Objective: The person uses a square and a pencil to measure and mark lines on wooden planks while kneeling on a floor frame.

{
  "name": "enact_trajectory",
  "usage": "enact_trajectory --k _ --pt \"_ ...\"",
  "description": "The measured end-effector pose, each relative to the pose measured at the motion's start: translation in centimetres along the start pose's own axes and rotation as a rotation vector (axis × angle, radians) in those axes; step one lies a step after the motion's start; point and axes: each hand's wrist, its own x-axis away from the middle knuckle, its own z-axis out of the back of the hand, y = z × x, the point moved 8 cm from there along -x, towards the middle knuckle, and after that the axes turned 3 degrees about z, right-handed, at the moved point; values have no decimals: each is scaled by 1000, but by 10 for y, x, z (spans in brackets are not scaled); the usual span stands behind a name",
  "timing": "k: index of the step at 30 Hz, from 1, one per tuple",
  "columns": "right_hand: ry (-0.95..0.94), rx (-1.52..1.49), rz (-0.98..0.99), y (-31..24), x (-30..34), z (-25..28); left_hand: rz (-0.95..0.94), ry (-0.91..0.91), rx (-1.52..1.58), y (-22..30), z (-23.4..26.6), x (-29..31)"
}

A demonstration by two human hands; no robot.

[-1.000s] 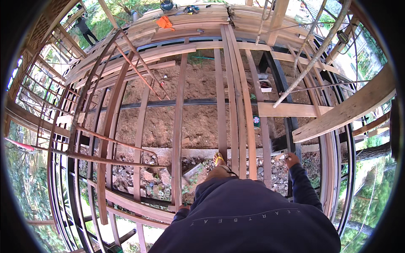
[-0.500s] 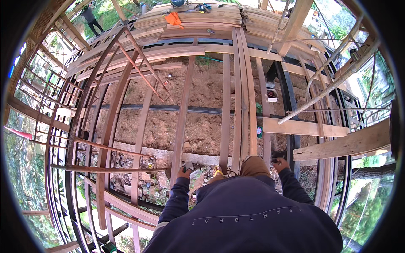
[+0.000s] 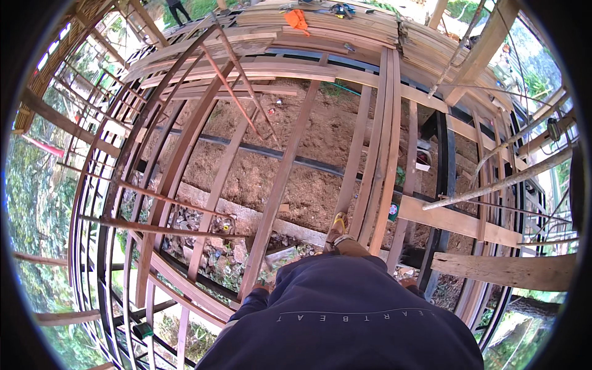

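My left hand (image 3: 265, 287) is low beside my body, by a long wooden joist. Its fingers look curled, and a blurred greyish thing (image 3: 269, 264) sticks out ahead of it; I cannot make out its kind. On the other side, my right hand (image 3: 408, 282) is mostly hidden by my body. A dark, motion-smeared object (image 3: 413, 256) shows just ahead of it, apparently held. My foot in a yellow sandal (image 3: 340, 223) stands out front on a narrow wooden joist (image 3: 353, 163).
Bare soil (image 3: 246, 172) and rubble (image 3: 216, 246) lie below the spaced joists. A rusty metal trestle (image 3: 240, 86) stands at left. Stacked planks (image 3: 345, 31) with an orange cloth (image 3: 296, 20) lie at the far side. Poles (image 3: 505, 179) slant in at right. Another person (image 3: 179, 11) stands far left.
My body has moved forward and turned, so the scene shifts right in view. The sandalled foot has stepped ahead onto the joist. Both hands have drawn back closer to my body.
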Motion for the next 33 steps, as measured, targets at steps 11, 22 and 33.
enact_trajectory --k 11,22,33 --pt "470 156 254 -258 -23 94 -313 222 318 249 144 -42" --pt "866 -334 118 -195 -99 213 -472 330 -159 393 204 1" --pt "1130 -644 255 -235 -30 380 -288 317 -1 390 195 -75"
